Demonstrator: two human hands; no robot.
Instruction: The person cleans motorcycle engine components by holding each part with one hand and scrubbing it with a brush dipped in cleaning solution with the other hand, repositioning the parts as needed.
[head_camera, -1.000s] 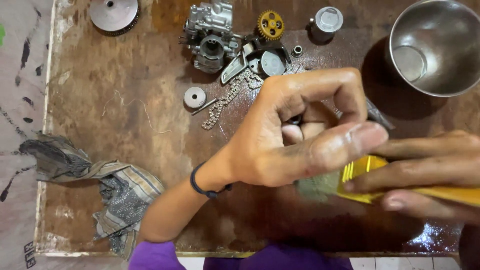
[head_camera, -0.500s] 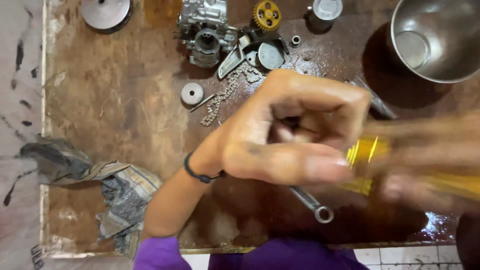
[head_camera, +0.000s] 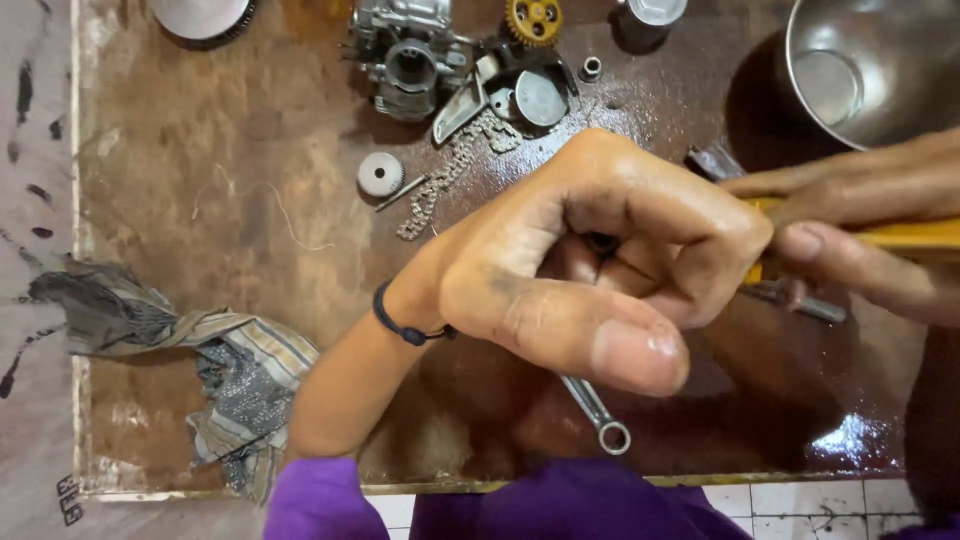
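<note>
1. The left hand (head_camera: 590, 270) fills the middle of the frame, curled into a loose fist with the thumb laid along the lower side; its fingers wrap something small and dark that is mostly hidden, so what it grips cannot be told.
2. A thin black cord bracelet (head_camera: 400, 322) circles the left wrist.
3. The right hand (head_camera: 860, 225) enters from the right edge, fingers pressed together around a flat yellow handle (head_camera: 905, 236), whose working end is hidden behind the left fist.
4. A slim steel ring spanner (head_camera: 598, 412) lies on the stained brown wooden board (head_camera: 200, 220), its ring end showing just below the left thumb in the lower centre.
5. At the top centre sit a grey cast-metal engine part (head_camera: 405, 60), a yellow toothed gear (head_camera: 533, 20) and a short steel drive chain (head_camera: 445, 180), close together.
6. A small round grey wheel (head_camera: 380, 174) lies just left of the chain.
7. A shiny steel bowl (head_camera: 870, 70) stands in the upper right corner.
8. A crumpled striped rag (head_camera: 190, 360) hangs over the board's lower left edge.
</note>
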